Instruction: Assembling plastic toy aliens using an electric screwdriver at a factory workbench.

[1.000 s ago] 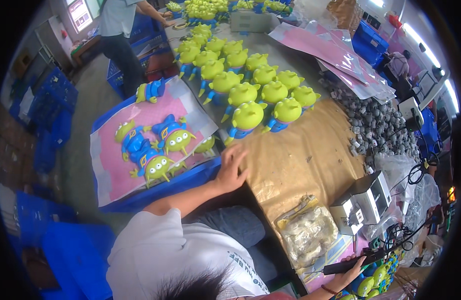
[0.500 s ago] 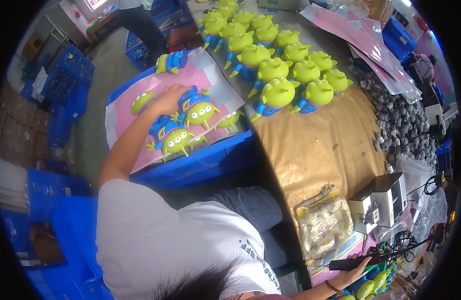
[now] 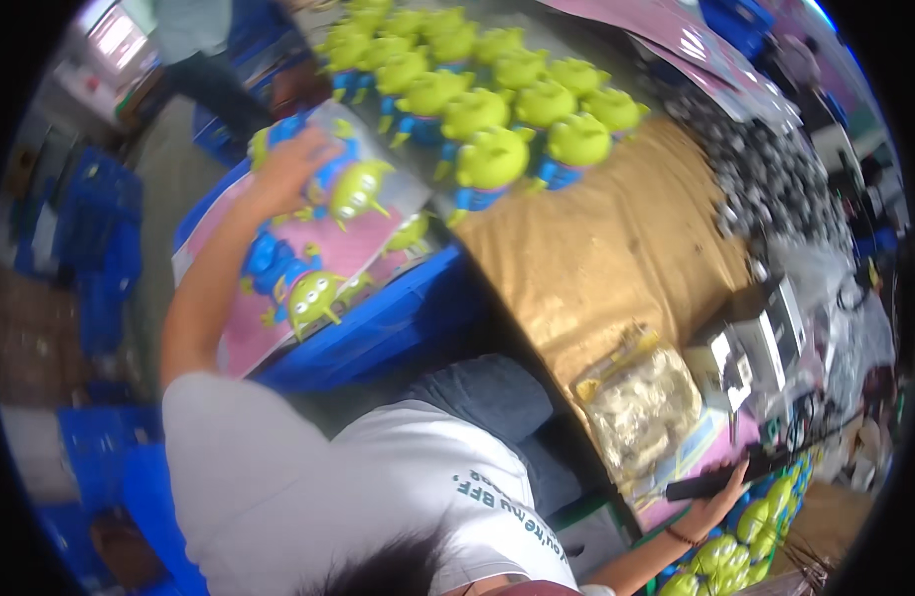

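Note:
My left hand reaches over a blue bin topped with a pink-and-clear sheet. Its fingers are blurred among green three-eyed alien figures in blue suits; whether they grip one cannot be made out. One figure lies just right of the hand, another partly hidden at its left. Nearer me a third figure lies on its back on the sheet. At the lower right, my right hand is closed round a long black stick-shaped tool above the bench.
Rows of upright alien figures stand on the brown-covered bench. Beyond lies a heap of small grey parts. A plastic-wrapped bundle and a white-and-black box sit nearer. More figures lie at lower right. A person stands beyond the bin.
My left hand has moved farther back over the bin, toward the far figures. The figure that lay left of the hand no longer shows there. My right hand still holds the black tool. The whole view has shifted.

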Motion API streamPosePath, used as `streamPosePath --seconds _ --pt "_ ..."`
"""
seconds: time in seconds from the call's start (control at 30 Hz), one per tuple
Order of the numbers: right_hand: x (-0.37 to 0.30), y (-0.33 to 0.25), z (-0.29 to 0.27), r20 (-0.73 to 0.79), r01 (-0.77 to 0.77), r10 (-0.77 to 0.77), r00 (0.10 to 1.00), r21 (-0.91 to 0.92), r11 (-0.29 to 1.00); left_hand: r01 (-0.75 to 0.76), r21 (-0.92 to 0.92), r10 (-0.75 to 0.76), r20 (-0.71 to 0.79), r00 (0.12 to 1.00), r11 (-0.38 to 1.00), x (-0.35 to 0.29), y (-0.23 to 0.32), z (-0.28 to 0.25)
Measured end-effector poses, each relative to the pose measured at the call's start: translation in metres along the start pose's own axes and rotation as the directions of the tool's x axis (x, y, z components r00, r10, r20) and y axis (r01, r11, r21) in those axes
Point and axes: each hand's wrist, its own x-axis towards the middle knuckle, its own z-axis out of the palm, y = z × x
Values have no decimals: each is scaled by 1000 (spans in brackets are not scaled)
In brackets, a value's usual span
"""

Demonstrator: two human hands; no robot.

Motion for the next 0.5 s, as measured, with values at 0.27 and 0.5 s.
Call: streamPosePath --seconds 0.27,0.5 --pt "-16 -16 27 17 142 -145 989 103 984 7 -933 -316 129 940 -361 47 135 -36" --pt "-33 -91 89 220 604 -647 730 236 761 654 -145 661 2 751 -743 117 384 15"
